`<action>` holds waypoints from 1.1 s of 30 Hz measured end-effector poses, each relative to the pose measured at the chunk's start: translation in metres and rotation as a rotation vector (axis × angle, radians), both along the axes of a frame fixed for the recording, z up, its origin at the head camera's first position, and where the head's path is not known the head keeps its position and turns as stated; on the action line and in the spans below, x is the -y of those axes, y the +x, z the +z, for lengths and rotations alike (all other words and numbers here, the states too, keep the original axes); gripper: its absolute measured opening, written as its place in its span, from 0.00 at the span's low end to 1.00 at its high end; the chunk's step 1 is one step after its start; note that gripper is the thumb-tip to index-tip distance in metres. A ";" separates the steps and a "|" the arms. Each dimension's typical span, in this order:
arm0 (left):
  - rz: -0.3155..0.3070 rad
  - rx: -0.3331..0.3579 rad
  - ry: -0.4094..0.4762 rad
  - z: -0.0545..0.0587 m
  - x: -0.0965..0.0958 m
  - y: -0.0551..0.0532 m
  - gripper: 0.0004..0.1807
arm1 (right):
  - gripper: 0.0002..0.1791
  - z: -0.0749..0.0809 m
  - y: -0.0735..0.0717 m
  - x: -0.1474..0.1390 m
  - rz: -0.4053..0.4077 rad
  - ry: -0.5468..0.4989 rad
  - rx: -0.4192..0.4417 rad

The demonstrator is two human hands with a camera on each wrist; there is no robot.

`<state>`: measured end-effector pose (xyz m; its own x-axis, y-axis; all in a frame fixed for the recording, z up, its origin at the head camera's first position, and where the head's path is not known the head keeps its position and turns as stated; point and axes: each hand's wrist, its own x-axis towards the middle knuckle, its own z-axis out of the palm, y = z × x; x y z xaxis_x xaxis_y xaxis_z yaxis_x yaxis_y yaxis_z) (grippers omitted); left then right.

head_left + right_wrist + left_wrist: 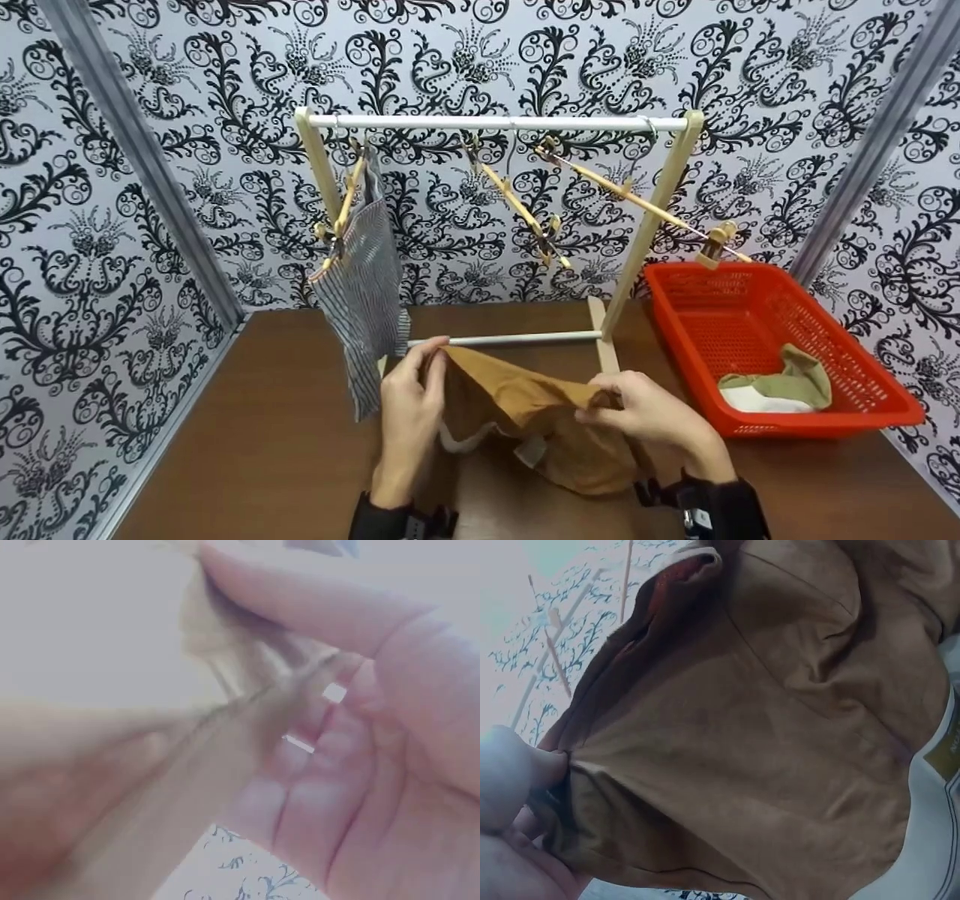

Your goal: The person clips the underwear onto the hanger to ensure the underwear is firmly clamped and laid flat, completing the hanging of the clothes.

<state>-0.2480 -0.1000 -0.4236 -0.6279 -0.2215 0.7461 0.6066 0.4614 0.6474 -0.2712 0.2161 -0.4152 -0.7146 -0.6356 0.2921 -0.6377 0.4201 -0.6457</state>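
Both hands hold up a brown garment (517, 390) above the table, its edge stretched between them. My left hand (412, 397) pinches one corner between thumb and fingers; the left wrist view shows the thumb (551, 765) pressing into the fabric. Opposite it, my right hand (645, 409) pinches the other end, and in the right wrist view the thumb (300, 604) lies over the cloth, which is pale and blurred there. A white band (922, 840) with a printed label (945, 750) edges the garment. Its lower part hangs in loose folds toward the table.
Behind the hands stands a wooden rack with a white rail (480, 122). A striped garment (367, 292) hangs at its left; two bare clip hangers (510, 196) hang farther right. A red basket (675, 337) at right holds a green-and-white cloth (795, 382). Patterned walls enclose the brown table (277, 435).
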 end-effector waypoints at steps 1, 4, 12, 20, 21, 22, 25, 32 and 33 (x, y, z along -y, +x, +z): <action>0.001 0.001 0.008 0.000 0.002 0.000 0.10 | 0.04 -0.002 -0.001 -0.001 -0.015 -0.001 0.007; 0.001 0.006 0.017 -0.001 0.006 -0.001 0.09 | 0.02 -0.006 -0.006 -0.004 -0.048 -0.008 0.026; 0.002 0.032 0.023 -0.002 0.010 -0.002 0.08 | 0.03 -0.016 -0.012 -0.011 0.006 0.035 0.078; 0.033 0.059 0.032 -0.003 0.017 -0.002 0.09 | 0.05 -0.026 -0.019 -0.019 -0.060 0.153 0.076; 0.040 0.063 0.021 -0.004 0.018 -0.003 0.09 | 0.06 -0.027 -0.020 -0.018 -0.102 0.136 0.055; 0.049 0.066 0.004 -0.006 0.020 -0.004 0.09 | 0.06 -0.027 -0.021 -0.018 -0.156 0.114 0.035; 0.071 0.075 -0.049 -0.011 0.024 -0.008 0.10 | 0.08 -0.028 -0.024 -0.015 -0.356 0.004 -0.019; 0.074 -0.142 -0.088 -0.022 0.028 -0.018 0.12 | 0.15 -0.022 -0.029 -0.005 -0.600 -0.366 -0.369; 0.063 -0.202 -0.082 -0.023 0.028 -0.020 0.13 | 0.15 -0.020 -0.029 -0.003 -0.588 -0.410 -0.449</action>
<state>-0.2677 -0.1283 -0.4461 -0.4510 -0.1893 0.8722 0.6882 0.5486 0.4749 -0.3004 0.2190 -0.4353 -0.6570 0.0217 0.7536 -0.6209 0.5514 -0.5572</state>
